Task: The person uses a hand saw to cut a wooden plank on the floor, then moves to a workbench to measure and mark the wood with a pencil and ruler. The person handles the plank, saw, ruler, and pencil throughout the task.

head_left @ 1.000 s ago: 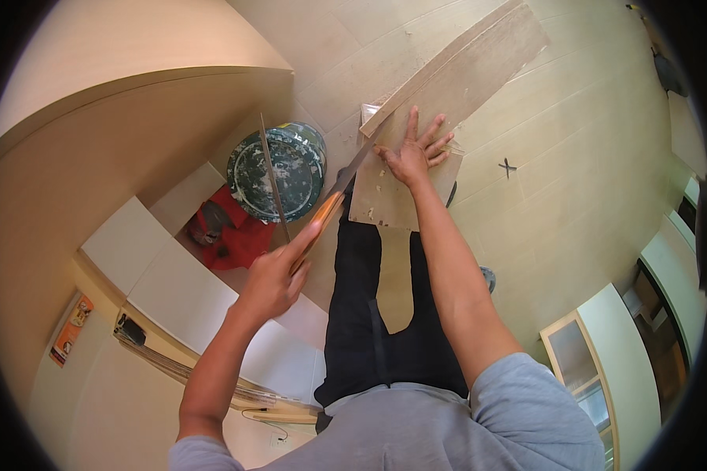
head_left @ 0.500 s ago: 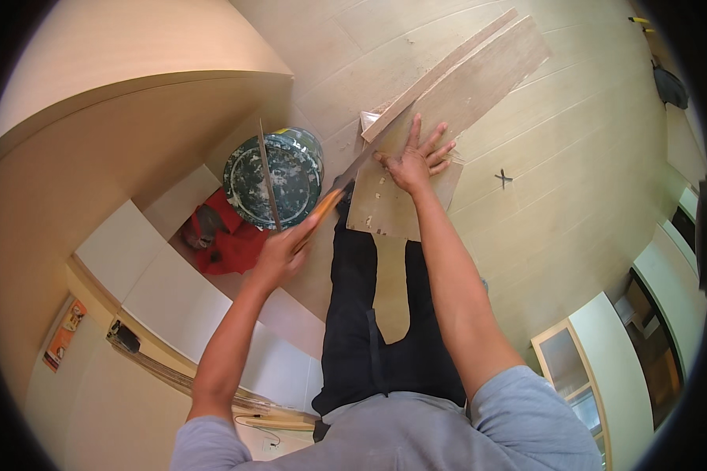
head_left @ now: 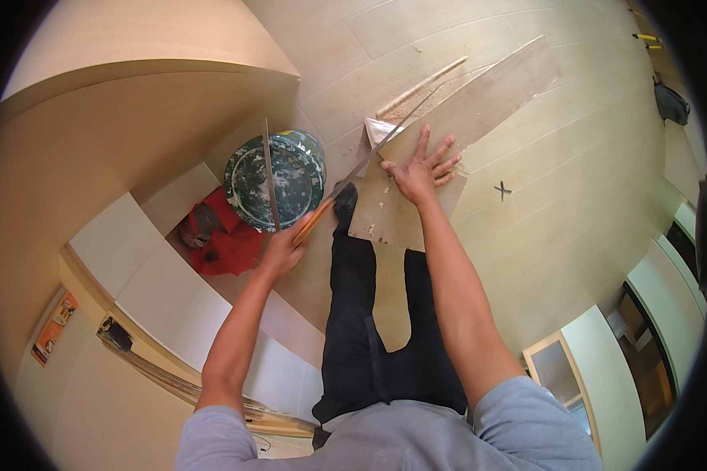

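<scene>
Under right fingers, board: palm side of your right hand (head_left: 419, 177) laid on it, fingers spread, pressing but grasping nothing. Left of them, your left hand (head_left: 283, 250) clenched round saw (head_left: 360, 166) by its orange handle; blade passes just beside right thumb. For clean strokes, better line blade up with edge of board (head_left: 487, 102), press palm flat, draw thumb farther off. Board's long axis runs from below right fingers to front right; saw points front right too. Wood strip (head_left: 420, 88) ahead of right fingers, apart from board.
</scene>
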A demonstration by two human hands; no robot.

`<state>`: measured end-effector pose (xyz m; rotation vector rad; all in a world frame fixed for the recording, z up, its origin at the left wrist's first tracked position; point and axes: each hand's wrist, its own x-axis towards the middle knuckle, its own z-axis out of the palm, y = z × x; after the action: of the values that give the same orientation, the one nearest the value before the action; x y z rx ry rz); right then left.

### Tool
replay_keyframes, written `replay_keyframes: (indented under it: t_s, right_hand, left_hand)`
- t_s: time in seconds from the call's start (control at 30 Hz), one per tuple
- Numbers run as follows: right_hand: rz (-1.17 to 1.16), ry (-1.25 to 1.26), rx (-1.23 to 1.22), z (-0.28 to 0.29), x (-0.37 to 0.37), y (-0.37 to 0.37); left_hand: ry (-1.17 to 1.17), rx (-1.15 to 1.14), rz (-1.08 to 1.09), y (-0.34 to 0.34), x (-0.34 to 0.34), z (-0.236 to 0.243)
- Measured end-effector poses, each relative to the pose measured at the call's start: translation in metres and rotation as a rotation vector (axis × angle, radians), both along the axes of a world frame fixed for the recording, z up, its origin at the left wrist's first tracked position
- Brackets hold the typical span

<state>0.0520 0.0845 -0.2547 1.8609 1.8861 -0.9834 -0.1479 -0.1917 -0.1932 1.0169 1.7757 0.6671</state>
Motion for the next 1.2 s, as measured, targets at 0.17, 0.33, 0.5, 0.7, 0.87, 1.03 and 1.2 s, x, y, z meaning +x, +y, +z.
replay_keyframes:
  t_s: [0.17, 0.33, 0.5, 0.7, 0.87, 1.03, 1.2]
  right_hand:
    - [0.011, 0.018, 0.028, -0.004, 0.004, -0.005]
    - [-0.018, -0.018, -0.016, 0.005, 0.009, 0.004]
    - [-0.078, -0.072, 0.08, 0.016, 0.003, 0.008]
    - [0.029, 0.086, 0.302, 0.018, 0.014, -0.006]
    - [0.098, 0.214, 0.416, 0.011, 0.037, -0.007]
    - [0.079, 0.46, 0.291, 0.0, 0.054, 0.018]
    - [0.08, 0.425, 0.18, -0.007, 0.056, 0.035]
  left_hand:
    - [-0.173, -0.223, 0.303, -0.067, -0.002, 0.055]
    - [-0.092, 0.0, 0.526, -0.029, 0.045, 0.067]
    - [-0.103, -0.203, 0.633, -0.042, 0.087, 0.111]
    - [-0.036, -0.253, 0.666, -0.094, 0.122, 0.15]
    - [-0.062, -0.317, 0.736, -0.117, 0.143, 0.16]
    - [-0.075, -0.335, 0.779, -0.116, 0.155, 0.161]
    - [-0.059, -0.246, 0.775, -0.108, 0.161, 0.166]
